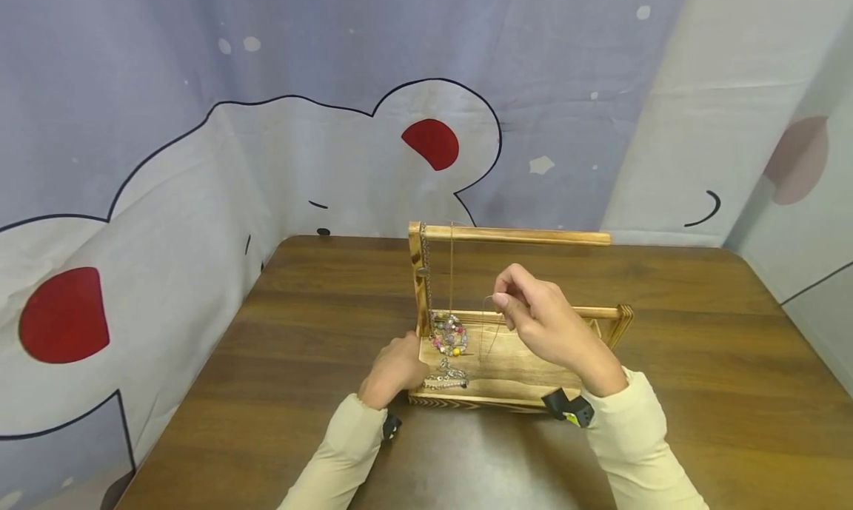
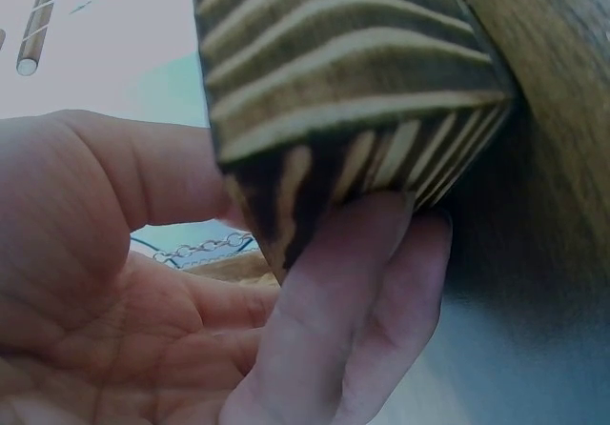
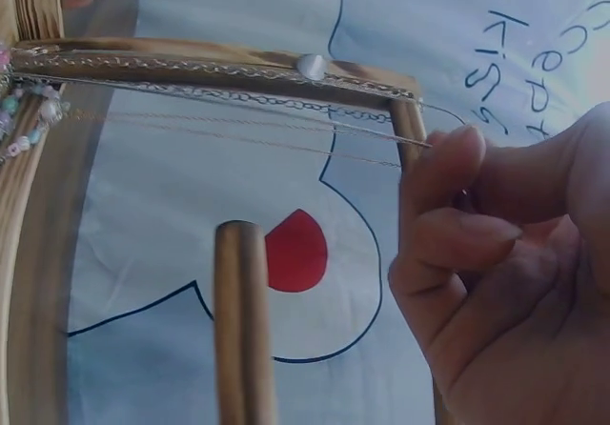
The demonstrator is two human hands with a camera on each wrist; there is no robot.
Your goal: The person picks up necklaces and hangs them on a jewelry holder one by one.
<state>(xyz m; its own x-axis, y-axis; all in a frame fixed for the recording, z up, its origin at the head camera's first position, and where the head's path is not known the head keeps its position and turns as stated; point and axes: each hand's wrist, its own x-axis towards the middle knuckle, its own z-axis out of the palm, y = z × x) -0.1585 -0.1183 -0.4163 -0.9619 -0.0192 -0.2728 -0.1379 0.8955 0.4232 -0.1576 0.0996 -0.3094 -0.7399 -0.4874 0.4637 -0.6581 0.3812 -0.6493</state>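
My right hand pinches a thin chain necklace between thumb and fingertips, and its strands hang over the tray of a wooden jewelry stand. With thumb and fingers, my left hand grips the stand's left end; the left wrist view shows the fingers against a dark-striped corner. From the stand's upper bar hangs a gold-coloured necklace. Close to the upright post is a silver chain necklace with a round pendant.
Colourful beaded bracelets and a silver chain lie at the tray's left side. A lower side bar runs along the back. The stand rests on a brown wooden table, with a patterned curtain behind.
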